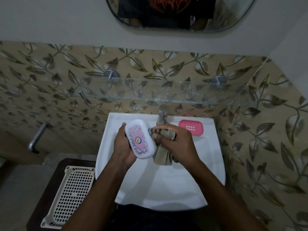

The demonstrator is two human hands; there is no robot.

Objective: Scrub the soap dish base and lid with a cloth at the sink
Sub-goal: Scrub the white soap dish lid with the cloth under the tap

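Note:
Over the white sink (166,194), my left hand (122,147) holds the soap dish lid (140,139), white with a pink patterned top, tilted with its top facing up. My right hand (178,142) is shut on a grey-brown striped cloth (164,155). The bunched end of the cloth presses against the lid's right edge and the loose end hangs down into the basin. The pink soap dish base (190,127), with drain holes in its middle, lies on the sink's back right ledge, beside my right hand.
A chrome tap (162,115) stands at the back of the sink, just behind my hands. A glass shelf (166,90) runs above it. A cream perforated basket (71,195) sits on a dark stand at the left. A metal pipe (37,137) juts from the left wall.

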